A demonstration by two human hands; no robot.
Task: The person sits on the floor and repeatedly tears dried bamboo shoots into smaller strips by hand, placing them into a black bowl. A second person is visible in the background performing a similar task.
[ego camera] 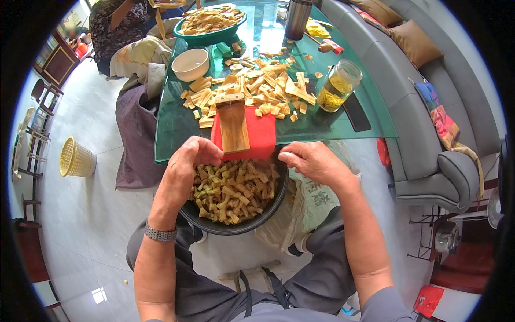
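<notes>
A black basin (233,229) full of short, tan, knotted-looking fibrous pieces (237,193) is between my knees, under the table edge. My left hand (192,157), above the basin's left side, has its fingers curled beside a wooden block (234,129). That block slopes toward me over a red cloth (263,137) hanging on the table edge, and a crosspiece with holes or nail heads tops it. My right hand (312,163) is over the basin's right rim, thumb and fingertips drawn together. Whether either hand grips something small is hidden by the fingers.
Loose tan strips (257,84) cover the glass table (322,124). On it are a white bowl (190,66), a heaped green basin (209,38), a glass jar (338,86), a phone (357,112) and a steel tumbler (297,20). A sack (314,193) lies beside my leg.
</notes>
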